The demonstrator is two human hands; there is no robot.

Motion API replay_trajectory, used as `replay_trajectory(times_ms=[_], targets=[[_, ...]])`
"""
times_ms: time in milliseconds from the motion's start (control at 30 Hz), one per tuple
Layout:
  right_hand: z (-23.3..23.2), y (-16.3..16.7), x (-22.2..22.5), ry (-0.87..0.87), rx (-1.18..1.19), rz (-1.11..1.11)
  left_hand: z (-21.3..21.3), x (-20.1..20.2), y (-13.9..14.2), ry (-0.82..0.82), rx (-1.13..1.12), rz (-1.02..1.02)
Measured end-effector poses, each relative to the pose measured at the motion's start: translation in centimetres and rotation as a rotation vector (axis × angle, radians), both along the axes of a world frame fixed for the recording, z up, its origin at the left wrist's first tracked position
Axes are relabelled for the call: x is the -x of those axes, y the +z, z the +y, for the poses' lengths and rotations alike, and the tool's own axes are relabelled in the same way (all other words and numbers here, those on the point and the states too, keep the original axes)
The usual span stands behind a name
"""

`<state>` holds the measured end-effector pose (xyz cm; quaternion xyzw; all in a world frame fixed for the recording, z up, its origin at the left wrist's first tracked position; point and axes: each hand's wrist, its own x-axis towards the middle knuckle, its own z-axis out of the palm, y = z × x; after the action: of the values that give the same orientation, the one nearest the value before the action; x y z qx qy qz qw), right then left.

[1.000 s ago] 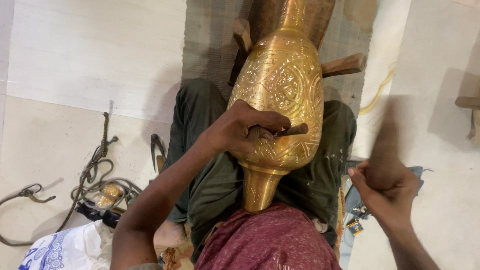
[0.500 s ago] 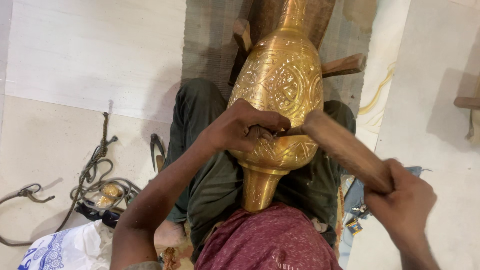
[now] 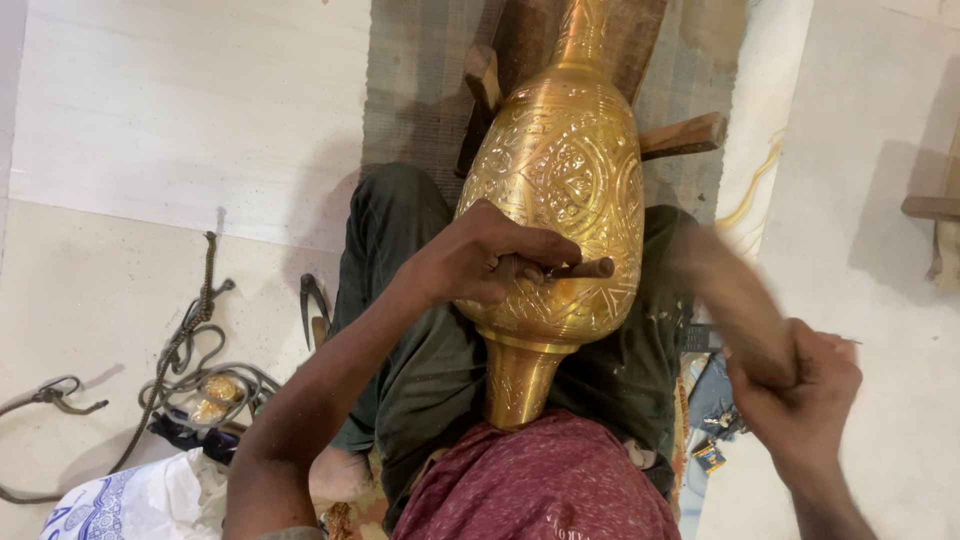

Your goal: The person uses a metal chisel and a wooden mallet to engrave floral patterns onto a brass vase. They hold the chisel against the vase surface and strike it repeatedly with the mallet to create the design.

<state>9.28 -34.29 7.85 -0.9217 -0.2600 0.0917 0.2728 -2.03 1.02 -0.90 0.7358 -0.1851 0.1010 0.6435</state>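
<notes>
Brass vase (image 3: 560, 220) lies across the lap at twelve o'clock. Left hand (image 3: 480, 260) is clenched round a chisel (image 3: 575, 269) on its belly; right hand (image 3: 800, 395), four o'clock, grips a blurred mallet (image 3: 730, 290). Best strike squarely, chisel steady.

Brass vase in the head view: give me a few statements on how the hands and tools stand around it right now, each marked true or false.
1. The brass vase lies across the person's lap, engraved all over. True.
2. The left hand holds a thin punch against the vase's side. True.
3. The right hand is empty. False: its grip is shut on a wooden mallet, blurred by motion.
4. The mallet is touching the punch. False: it is apart, off to the right.
5. A rope lies on the floor at left. True.
</notes>
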Motion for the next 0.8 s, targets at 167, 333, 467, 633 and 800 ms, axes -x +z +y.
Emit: replay_trajectory(times_ms=[167, 333, 467, 633, 800], targets=[[0.6, -0.4, 0.4, 0.004, -0.015, -0.011, 0.0, 0.2, 0.1, 0.006, 0.036, 0.108], [-0.2, -1.1, 0.0, -0.033, -0.026, 0.141, -0.1, 0.1, -0.2, 0.085, -0.033, 0.051], [-0.6, -1.7, 0.3, 0.071, -0.268, 0.096, 0.4, -0.1, -0.3, -0.006, 0.002, 0.062], [0.3, -2.0, 0.5, 0.084, 0.087, -0.226, 0.7, 0.1, -0.1, -0.04, 0.04, 0.086], [0.6, -1.3, 0.3, -0.027, 0.386, -0.151, 0.8, 0.1, -0.3, -0.042, 0.065, 0.067]])
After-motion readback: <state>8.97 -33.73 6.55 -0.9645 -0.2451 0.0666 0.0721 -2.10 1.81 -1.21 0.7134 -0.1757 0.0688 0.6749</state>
